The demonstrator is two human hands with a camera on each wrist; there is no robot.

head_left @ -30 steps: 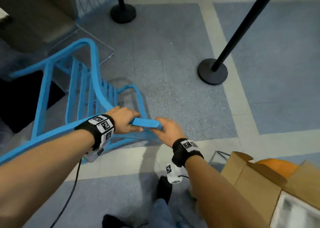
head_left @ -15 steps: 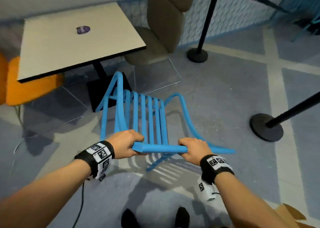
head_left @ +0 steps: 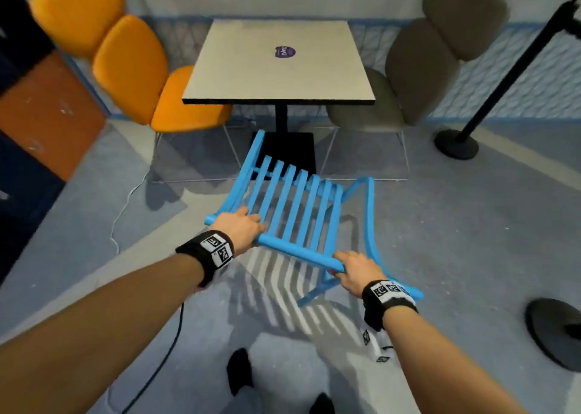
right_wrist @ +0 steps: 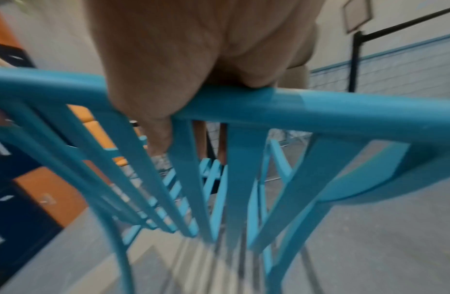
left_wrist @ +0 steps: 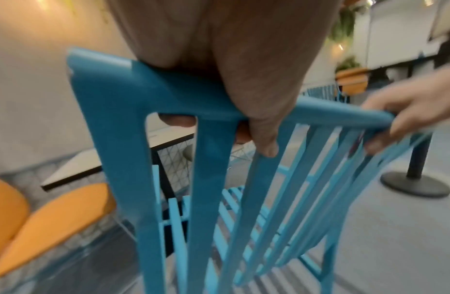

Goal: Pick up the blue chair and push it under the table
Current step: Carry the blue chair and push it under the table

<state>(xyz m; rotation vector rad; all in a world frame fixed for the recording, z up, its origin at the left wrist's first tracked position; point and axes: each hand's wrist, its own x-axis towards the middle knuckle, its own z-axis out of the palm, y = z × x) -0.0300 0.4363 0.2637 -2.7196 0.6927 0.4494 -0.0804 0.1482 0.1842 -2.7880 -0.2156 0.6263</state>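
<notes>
The blue slatted chair (head_left: 295, 203) faces the table, its seat front reaching toward the black pedestal base. My left hand (head_left: 240, 229) grips the left end of the chair's top rail (left_wrist: 193, 95); fingers wrap over it. My right hand (head_left: 353, 270) grips the right end of the same rail (right_wrist: 319, 107). The square beige table (head_left: 279, 64) with a purple sticker stands straight ahead on a black post. Whether the chair's legs touch the floor is hidden.
An orange padded chair (head_left: 135, 67) sits left of the table, a grey-brown padded chair (head_left: 424, 67) right of it. Black stanchion bases stand at right (head_left: 456, 144) and lower right (head_left: 556, 328). A dark and orange cabinet (head_left: 37, 115) lines the left. My shoes (head_left: 239, 372) show below.
I have turned left with the chair gripped in both hands; the table now sits squarely ahead and the chair's seat points at its base, closer than before.
</notes>
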